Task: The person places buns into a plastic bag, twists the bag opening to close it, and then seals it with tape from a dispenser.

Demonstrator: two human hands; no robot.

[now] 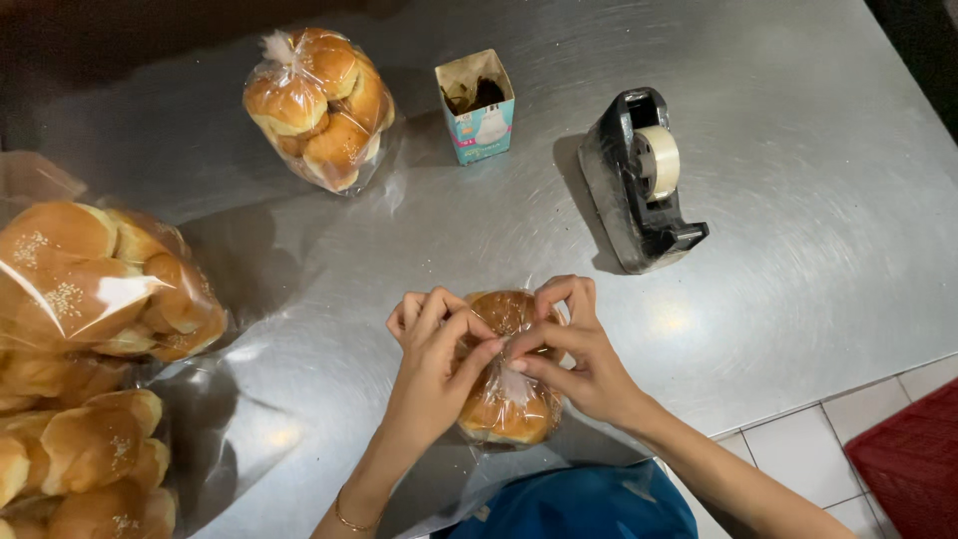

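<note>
1. Steel surface [798,200], brushed and reflective, fills the view; white floor tiles and a red crate [913,449] lie at lower right.
2. Large clear bags of seeded buns [90,349] crowd the left edge; a sealed bag [319,105] sits at the far side.
3. Black tape dispenser [644,180] and a small teal-and-white carton [477,105] stand beyond the hands.
4. Left hand [434,364] and right hand [574,349] both pinch the twisted neck of the small bun bag [507,404], near the front edge.
5. Risk: a loosened pinch could let the twist unwind; overtightening may tear the thin film.

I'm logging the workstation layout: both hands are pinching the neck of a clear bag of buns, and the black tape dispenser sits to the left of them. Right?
Not quite. In the head view the tape dispenser sits to the right of the left hand and right hand, which do pinch the bag of buns.
</note>
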